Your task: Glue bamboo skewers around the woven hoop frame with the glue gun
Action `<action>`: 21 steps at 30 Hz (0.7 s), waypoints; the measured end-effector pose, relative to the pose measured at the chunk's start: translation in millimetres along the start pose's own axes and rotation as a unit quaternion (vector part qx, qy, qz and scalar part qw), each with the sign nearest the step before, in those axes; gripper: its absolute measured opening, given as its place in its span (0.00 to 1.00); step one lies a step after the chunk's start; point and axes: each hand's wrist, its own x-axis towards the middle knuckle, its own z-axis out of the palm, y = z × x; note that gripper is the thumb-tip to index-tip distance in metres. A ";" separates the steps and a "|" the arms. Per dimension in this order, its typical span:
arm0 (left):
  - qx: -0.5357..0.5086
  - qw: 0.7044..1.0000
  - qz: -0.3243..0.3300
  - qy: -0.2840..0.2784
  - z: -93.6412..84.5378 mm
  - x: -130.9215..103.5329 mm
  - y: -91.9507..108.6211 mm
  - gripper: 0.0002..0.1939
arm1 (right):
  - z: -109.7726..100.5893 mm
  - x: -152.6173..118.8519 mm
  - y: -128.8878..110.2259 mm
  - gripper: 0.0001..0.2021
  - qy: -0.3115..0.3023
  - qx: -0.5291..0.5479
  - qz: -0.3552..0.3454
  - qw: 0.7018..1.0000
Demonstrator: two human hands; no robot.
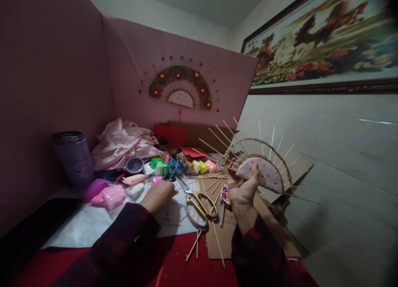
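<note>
My right hand (244, 191) is closed on a half-round woven fan (260, 175), its thumb pressed on the white, red-spotted fabric centre. Thin wooden sticks fan out from that centre, and twisted cord is woven across them in an arc. A loose cord end trails off to the right. My left hand (160, 195) is closed above the white paper, knuckles up; whatever its fingers pinch is hidden. Just right of it lie gold-handled scissors (200, 208), blades pointing away. A flower-patterned cutter (224, 195) with a pale blade rests beside my right wrist.
Loose wooden sticks (219, 241) lie over brown cardboard (214, 247). Bags of coloured clay (161, 166) line the back. A purple tumbler (73, 158) and crumpled spotted cloth (124, 144) stand left. A finished-looking flowered fan (180, 86) hangs on the pink panel (124, 67).
</note>
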 end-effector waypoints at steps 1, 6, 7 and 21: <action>-0.008 1.000 -0.001 0.000 -4.4 -0.7 1.8 0.20 | -0.6 0.6 0.3 0.14 0.002 -0.001 -0.003 1.000; -0.303 0.863 0.041 -0.401 -18.3 -16.1 38.4 0.20 | -4.3 -0.8 8.0 0.14 0.004 -0.012 0.011 1.000; -0.338 0.827 0.046 -0.446 -17.3 -19.3 44.8 0.20 | -5.1 -1.3 9.7 0.15 0.001 -0.016 0.018 1.000; -0.271 0.863 0.041 -0.424 3.9 -18.1 40.6 0.21 | -6.0 -2.2 11.2 0.12 0.012 -0.020 -0.016 1.000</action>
